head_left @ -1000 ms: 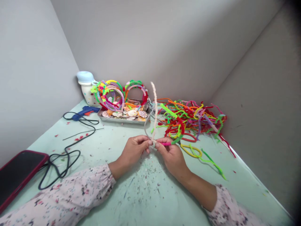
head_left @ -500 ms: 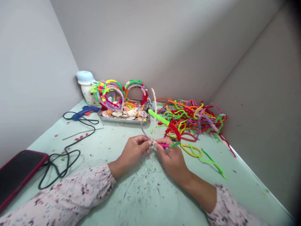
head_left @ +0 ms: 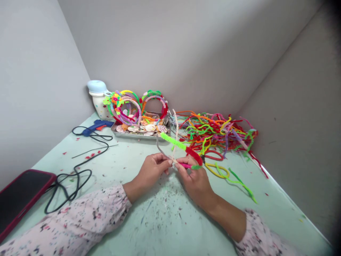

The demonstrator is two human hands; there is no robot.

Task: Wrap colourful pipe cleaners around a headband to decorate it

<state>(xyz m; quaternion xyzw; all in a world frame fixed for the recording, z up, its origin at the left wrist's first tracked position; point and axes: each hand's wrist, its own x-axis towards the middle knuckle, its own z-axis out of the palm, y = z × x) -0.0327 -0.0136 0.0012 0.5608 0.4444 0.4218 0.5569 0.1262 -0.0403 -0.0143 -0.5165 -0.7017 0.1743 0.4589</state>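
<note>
Between my hands is a thin headband (head_left: 194,155), curved and wrapped in fuzzy pipe cleaner in bright green, red, dark green and pink. Its other end is a bare grey strip (head_left: 162,149) that rises to the left. My right hand (head_left: 195,181) is closed, pinching the headband at its pink stretch. Thumb and forefinger of my left hand (head_left: 151,170) pinch where a pale pink pipe cleaner (head_left: 176,128) meets the band, their tips almost touching those of my right hand. The pale pipe cleaner's free end stands up. Fingertips partly hide the joint.
Behind my hands a metal tray (head_left: 138,136) holds shells, with several wrapped headbands (head_left: 133,103) on it. Right lie a pipe cleaner heap (head_left: 213,129) and scissors with a yellow handle (head_left: 217,171). Left are a blue glue gun (head_left: 97,124), its cord, a phone (head_left: 22,195) and a lidded cup (head_left: 99,101).
The headband has turned between my fingers: its green end has swung left and down. The pale pink pipe cleaner's tip has dropped a little. Both hands stay nearly in place.
</note>
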